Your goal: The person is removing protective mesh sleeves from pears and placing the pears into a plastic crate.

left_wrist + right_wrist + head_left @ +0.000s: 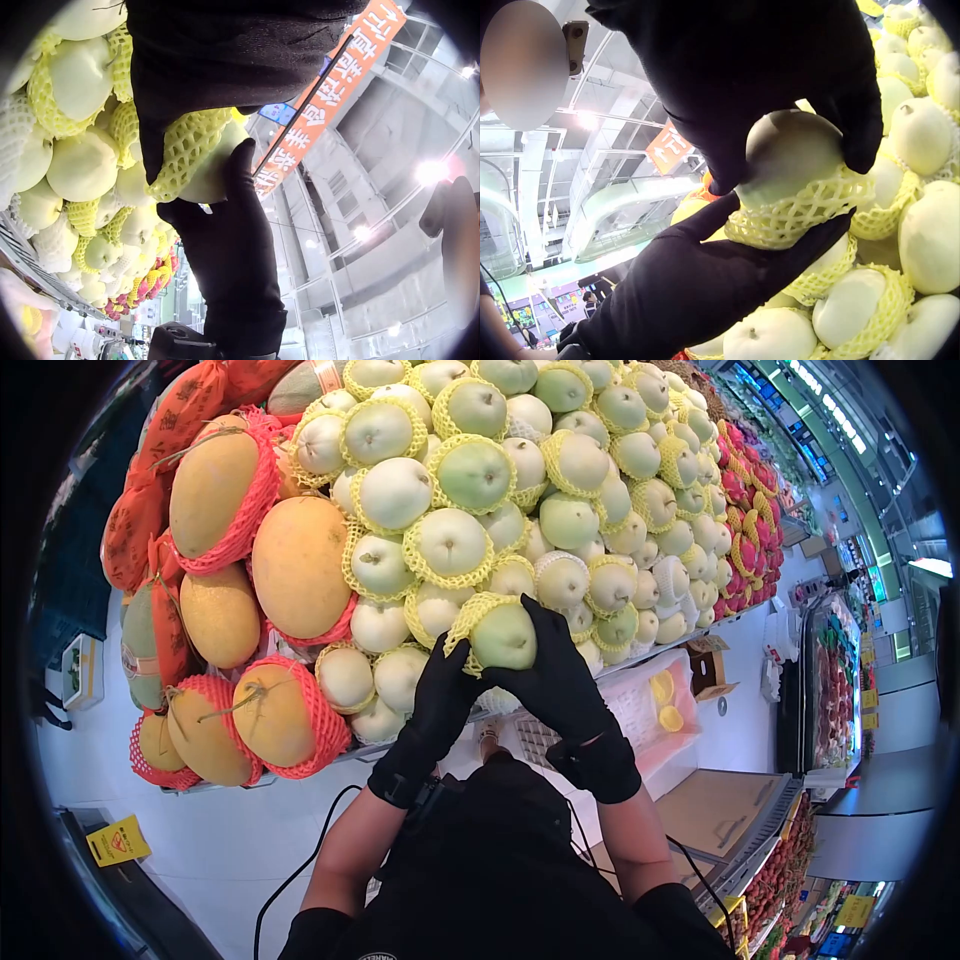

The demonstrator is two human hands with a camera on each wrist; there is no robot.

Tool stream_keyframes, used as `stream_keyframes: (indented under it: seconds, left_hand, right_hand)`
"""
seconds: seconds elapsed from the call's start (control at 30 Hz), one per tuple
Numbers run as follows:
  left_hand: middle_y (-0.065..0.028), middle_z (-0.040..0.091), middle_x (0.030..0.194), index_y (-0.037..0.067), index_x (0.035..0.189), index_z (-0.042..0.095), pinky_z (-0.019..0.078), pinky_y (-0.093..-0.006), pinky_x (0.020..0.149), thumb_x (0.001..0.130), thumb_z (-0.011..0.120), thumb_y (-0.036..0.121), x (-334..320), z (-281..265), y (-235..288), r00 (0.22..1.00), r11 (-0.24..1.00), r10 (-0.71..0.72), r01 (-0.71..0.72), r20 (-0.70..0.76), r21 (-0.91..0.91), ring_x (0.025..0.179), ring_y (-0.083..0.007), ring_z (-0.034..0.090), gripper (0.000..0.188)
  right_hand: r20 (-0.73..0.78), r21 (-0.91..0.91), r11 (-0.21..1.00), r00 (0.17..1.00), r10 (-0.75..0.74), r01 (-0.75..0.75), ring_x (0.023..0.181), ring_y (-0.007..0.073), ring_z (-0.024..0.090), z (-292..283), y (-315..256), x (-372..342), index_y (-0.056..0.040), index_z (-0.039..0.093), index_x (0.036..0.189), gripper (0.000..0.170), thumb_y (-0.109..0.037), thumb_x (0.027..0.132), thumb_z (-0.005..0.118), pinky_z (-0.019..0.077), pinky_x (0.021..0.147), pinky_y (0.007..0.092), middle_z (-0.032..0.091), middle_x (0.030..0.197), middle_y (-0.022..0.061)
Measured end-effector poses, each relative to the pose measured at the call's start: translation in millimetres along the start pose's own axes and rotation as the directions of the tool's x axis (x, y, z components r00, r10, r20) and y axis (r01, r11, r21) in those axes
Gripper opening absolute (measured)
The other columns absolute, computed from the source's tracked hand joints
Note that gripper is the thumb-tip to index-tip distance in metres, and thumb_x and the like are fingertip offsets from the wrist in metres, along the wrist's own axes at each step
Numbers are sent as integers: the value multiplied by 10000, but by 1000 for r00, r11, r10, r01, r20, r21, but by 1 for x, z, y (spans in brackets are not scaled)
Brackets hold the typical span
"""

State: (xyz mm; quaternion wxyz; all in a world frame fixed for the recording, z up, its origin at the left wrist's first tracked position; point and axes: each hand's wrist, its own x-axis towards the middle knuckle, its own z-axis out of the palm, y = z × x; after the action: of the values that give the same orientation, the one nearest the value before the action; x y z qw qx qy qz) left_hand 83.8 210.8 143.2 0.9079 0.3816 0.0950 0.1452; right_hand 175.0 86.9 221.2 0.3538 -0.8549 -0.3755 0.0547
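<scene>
Both hands wear black gloves and hold one pale green melon (503, 637) in front of the body, at the near edge of the heaped melons. My left hand (440, 698) grips its left side, over the yellow foam net (802, 214) that covers part of the fruit. The right hand (552, 678) curls round the other side, fingers and thumb on the bare skin. In the left wrist view the net (187, 142) sits on one half of the melon, and the bare half shows beside the right thumb. Behind it lie more pale melons (452, 545), many in yellow nets.
Large yellow melons (300, 565), some in red foam nets, fill the display's left part. Dragon fruit (735, 520) lie at the far right. Below the display edge stand a pink-lined crate (650, 710) and a cardboard box (710, 668). Flattened cardboard (720, 810) lies at the right.
</scene>
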Motion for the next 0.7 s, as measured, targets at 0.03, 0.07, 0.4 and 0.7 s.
stream_keyframes:
  seconds: [0.03,0.07,0.4,0.7]
  left_hand:
    - [-92,524,1271,46,1371,411,494,-364,942,989,513,231,0,2,-1,1000,1000,1,-1,-3,9,1160,-209,543,437]
    - [-87,533,1256,38,1361,425,493,-355,937,981,520,211,0,5,1,997,994,-63,60,-33,-90,1152,-203,546,428]
    - [-75,580,1199,-5,1304,480,453,-291,908,927,611,235,10,36,-9,976,953,-204,215,-70,212,1098,-142,548,465]
    - [-93,616,1132,-1,1237,531,525,-326,847,944,594,252,31,83,-58,980,883,-196,188,-26,430,1002,-171,619,392]
  right_hand:
    - [-13,6,1000,1000,3,-3,1126,383,545,1,1,-1,10,359,1386,901,-331,697,830,473,928,432,490,1253,241]
    - [-32,17,1000,999,19,-18,1135,381,541,2,6,-3,6,359,1384,905,-321,688,836,468,937,433,491,1257,239]
    - [2,199,974,994,112,-110,1165,335,538,-23,52,-20,-21,407,1340,850,-254,650,844,454,971,406,496,1283,194]
    - [7,235,966,994,112,-110,1193,271,530,-78,105,-45,-36,409,1359,880,-224,631,867,452,983,382,518,1284,158]
